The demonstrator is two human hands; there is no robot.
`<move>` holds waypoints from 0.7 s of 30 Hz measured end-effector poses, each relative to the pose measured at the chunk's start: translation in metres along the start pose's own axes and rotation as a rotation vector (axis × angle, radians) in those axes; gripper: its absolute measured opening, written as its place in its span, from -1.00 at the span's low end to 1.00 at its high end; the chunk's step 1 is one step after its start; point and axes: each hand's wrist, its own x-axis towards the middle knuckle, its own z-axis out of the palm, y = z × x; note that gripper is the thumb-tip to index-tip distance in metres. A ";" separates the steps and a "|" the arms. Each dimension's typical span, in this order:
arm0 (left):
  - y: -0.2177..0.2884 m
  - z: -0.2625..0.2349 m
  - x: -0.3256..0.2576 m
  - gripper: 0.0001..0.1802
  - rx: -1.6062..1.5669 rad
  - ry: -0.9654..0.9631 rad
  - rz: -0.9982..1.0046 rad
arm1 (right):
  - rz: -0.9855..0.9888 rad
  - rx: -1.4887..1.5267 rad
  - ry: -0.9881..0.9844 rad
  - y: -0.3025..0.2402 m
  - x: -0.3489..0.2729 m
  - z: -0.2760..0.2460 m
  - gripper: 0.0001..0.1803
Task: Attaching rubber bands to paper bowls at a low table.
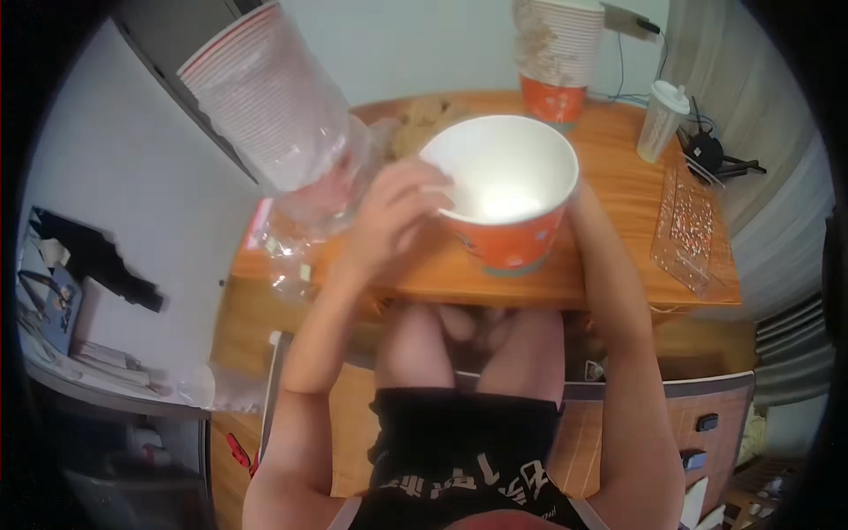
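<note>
A large paper bucket point(517, 243), white inside with an orange printed wall and a teal base band, is in front of me over the near part of the table. Its open mouth tips slightly toward me. My right hand point(576, 193) is against the bucket's right side, its fingers mostly hidden behind the wall. At the left rim is my left hand point(395, 212), a little blurred. Its fingers are loosely bent and apart, the tips overlapping the rim, with the thumb lower and away from the wall.
A tall stack of white buckets in clear plastic point(274, 110) leans at the left. Another bucket stack point(556, 66) stands at the back right of the wooden table point(609, 146). Right of it are a lidded cup point(662, 121), a black stand point(707, 150) and a clear speckled packet point(689, 221).
</note>
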 end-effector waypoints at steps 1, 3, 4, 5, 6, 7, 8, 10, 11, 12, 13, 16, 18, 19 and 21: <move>0.005 0.042 0.024 -0.85 -0.136 0.120 -0.029 | -0.054 -0.202 0.164 -0.131 0.020 -0.015 0.56; -0.006 0.009 -0.039 -0.72 0.006 0.249 -0.270 | 0.014 -0.364 0.033 -0.032 -0.004 0.100 0.56; -0.002 0.022 -0.035 -0.63 -0.140 0.370 -0.401 | 0.022 -0.371 0.056 -0.038 -0.012 0.106 0.56; 0.002 0.032 -0.034 -0.53 -0.270 0.486 -0.542 | -0.034 -0.322 0.112 -0.037 -0.013 0.108 0.53; 0.002 0.039 -0.037 -0.34 -0.481 0.521 -0.671 | -0.090 -0.273 0.166 -0.036 -0.012 0.109 0.51; 0.001 0.041 -0.038 -0.34 -0.483 0.523 -0.682 | -0.080 -0.270 0.168 -0.036 -0.010 0.110 0.51; 0.001 0.044 -0.036 -0.28 -0.688 0.580 -0.711 | -0.145 -0.413 0.199 -0.038 -0.013 0.110 0.44; 0.005 0.044 -0.038 -0.17 -0.807 0.637 -0.733 | -0.190 -0.535 0.218 -0.034 -0.011 0.125 0.38; 0.008 0.042 -0.040 -0.15 -0.687 0.644 -0.703 | -0.235 -0.573 0.243 -0.035 -0.011 0.150 0.33; 0.009 0.044 -0.039 -0.13 -0.578 0.646 -0.665 | -0.284 -0.619 0.278 -0.039 -0.012 0.172 0.28; 0.014 0.042 -0.036 -0.18 -0.502 0.672 -0.670 | -0.274 -0.645 0.305 -0.042 -0.008 0.188 0.19; 0.004 0.031 -0.047 -0.24 -0.198 0.507 -0.437 | -0.352 -0.632 0.318 -0.038 -0.002 0.194 0.19; 0.011 0.033 -0.034 -0.32 -0.234 0.564 -0.442 | -0.400 -0.680 0.336 -0.036 0.000 0.192 0.15; 0.010 0.034 -0.033 -0.31 -0.237 0.535 -0.457 | -0.454 -0.730 0.349 -0.035 0.001 0.190 0.11; 0.010 0.034 -0.026 -0.30 -0.273 0.502 -0.507 | -0.505 -0.740 0.389 -0.028 0.003 0.180 0.10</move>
